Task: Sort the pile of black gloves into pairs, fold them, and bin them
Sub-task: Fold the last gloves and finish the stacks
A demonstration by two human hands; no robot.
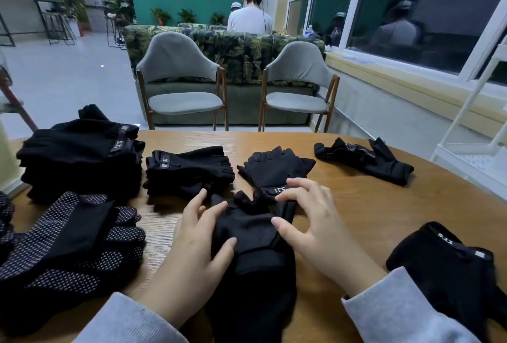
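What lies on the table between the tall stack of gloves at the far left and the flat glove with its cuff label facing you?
In the head view, a small folded glove pile lies between the tall stack and the flat glove.

Single head-worn wide-angle view, facing forward-down, close over wooden table (343,205); chairs beyond.

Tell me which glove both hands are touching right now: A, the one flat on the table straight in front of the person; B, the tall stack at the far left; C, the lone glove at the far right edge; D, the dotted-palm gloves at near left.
A: the left hand and right hand both rest on the centre glove.
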